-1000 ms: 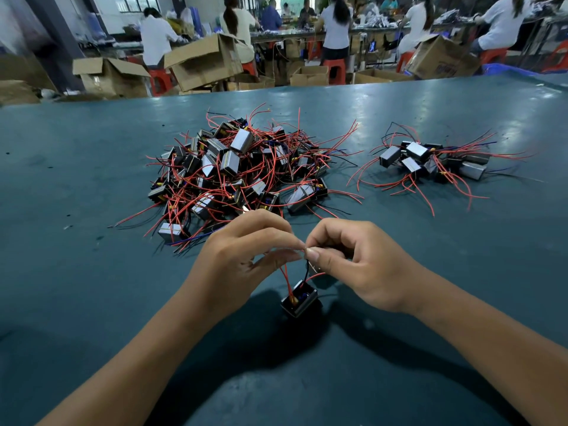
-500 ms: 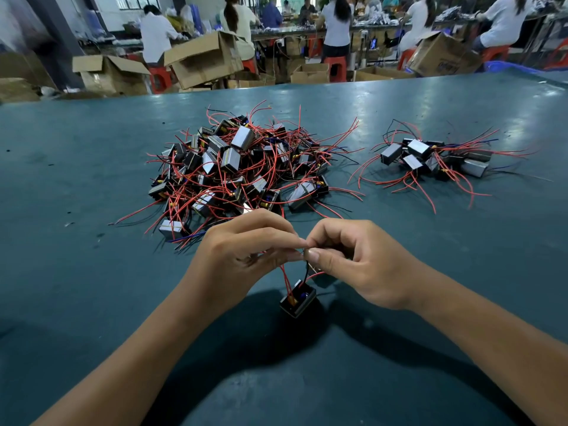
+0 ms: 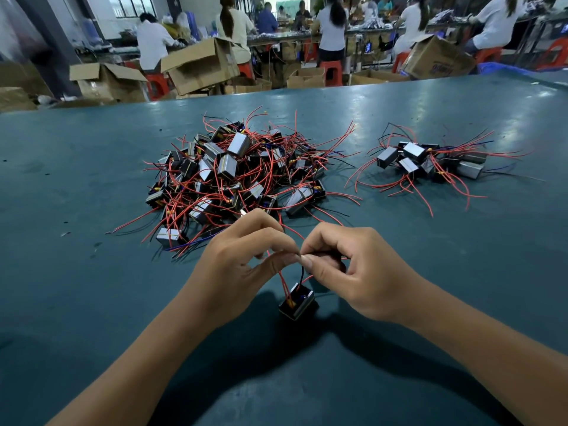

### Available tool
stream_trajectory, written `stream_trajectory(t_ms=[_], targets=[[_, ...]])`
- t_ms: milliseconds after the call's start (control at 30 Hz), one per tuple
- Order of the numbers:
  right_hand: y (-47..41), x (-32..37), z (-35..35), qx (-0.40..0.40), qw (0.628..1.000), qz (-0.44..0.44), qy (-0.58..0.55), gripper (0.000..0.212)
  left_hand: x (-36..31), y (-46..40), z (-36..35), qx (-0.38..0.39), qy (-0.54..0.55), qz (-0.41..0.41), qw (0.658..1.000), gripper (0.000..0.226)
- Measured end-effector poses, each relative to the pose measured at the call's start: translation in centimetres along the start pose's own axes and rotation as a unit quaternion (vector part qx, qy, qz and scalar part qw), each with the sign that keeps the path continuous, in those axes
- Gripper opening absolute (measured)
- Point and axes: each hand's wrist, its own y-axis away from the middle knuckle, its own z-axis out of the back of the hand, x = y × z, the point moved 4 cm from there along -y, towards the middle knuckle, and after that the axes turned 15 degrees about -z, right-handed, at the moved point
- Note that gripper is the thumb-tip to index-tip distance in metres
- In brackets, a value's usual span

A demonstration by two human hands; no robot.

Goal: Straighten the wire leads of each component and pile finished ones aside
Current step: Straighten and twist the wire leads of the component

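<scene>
Across the green table [image 3: 92,179], a large pile [image 3: 233,176] of red-wired components lies well apart from a smaller pile [image 3: 430,162] on the right. Nearer, the left hand [image 3: 236,272] and right hand [image 3: 353,272] meet fingertip to fingertip, each pinching the wire leads [image 3: 284,279] of 1 component [image 3: 296,302] hanging beneath them.

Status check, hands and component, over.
Both hands, left and right, pinching leads. Component hanging below fingertips. Nothing in the way.
</scene>
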Motion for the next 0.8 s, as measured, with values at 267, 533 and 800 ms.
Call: stream_trajectory(t_ms=[267, 533, 800], targets=[[0.0, 0.3, 0.1, -0.043, 0.996, 0.03, 0.067, 0.009, 0.1, 0.2, -0.3, 0.017, 0.155, 0.147, 0.977, 0.013], [0.1, 0.8, -0.4, -0.065, 0.993, 0.041, 0.09, 0.008, 0.3, 0.4, -0.9, -0.042, 0.271, 0.266, 0.924, 0.019], [-0.2, 0.3, -0.5, -0.079, 0.995, 0.013, 0.052, 0.011, 0.7, 0.7, -0.9, -0.07, 0.253, 0.289, 0.921, 0.014]])
